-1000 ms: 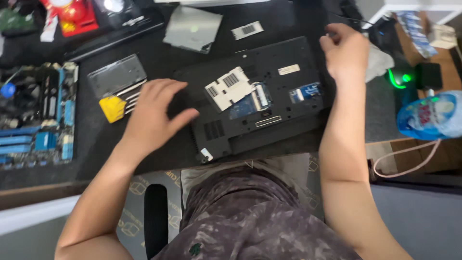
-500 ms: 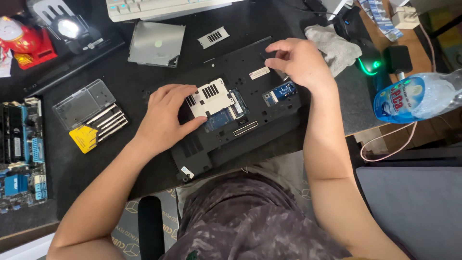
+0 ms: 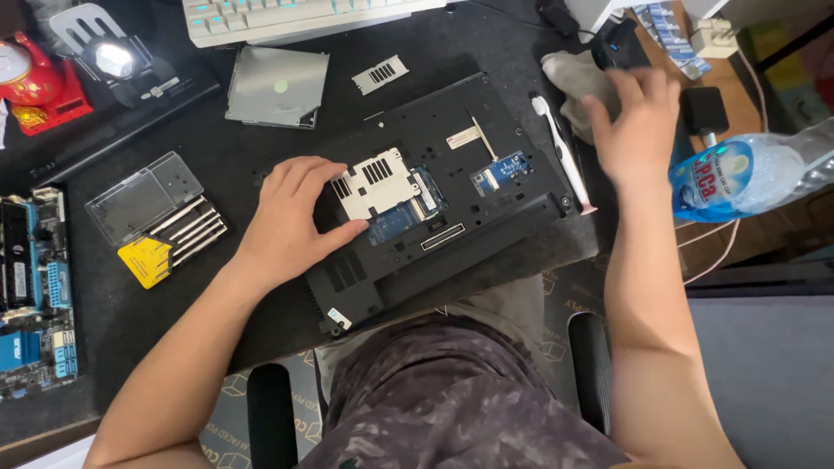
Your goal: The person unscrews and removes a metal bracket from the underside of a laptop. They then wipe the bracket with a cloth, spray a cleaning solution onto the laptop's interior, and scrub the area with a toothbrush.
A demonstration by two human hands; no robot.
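Laptop [image 3: 452, 187] upturned on black mat [image 3: 217, 156], bottom panel facing up, circuit boards exposed beneath a pale vented cover [image 3: 375, 181]. Left hand [image 3: 291, 217] flat on laptop's left part, fingers spread and relaxed, tips touching edge of the pale cover, thumb against the casing; nothing gripped. Right hand [image 3: 636, 122] off to the right of the laptop, blurred, fingers loosely splayed, over grey cloth [image 3: 573, 80] and near black mouse [image 3: 617, 43]; whether touching the cloth, impossible to tell; nothing visibly held. White toothbrush [image 3: 560, 152] just beside laptop's right edge, between laptop and right hand. Clear water bottle with blue label [image 3: 747, 174] lying to the right, close to the right wrist. Small black adapter [image 3: 702, 111] just above the bottle. Left of the laptop, well apart: open screwdriver set [image 3: 169, 230] with yellow insert and clear lid. Motherboard [image 3: 35, 287] at far left edge. Above the laptop: silver drive [image 3: 276, 87], small vented plate [image 3: 380, 75], white keyboard [image 3: 295, 16]. Red figurine [image 3: 35, 82] and small lamp [image 3: 113, 56] in top-left corner.
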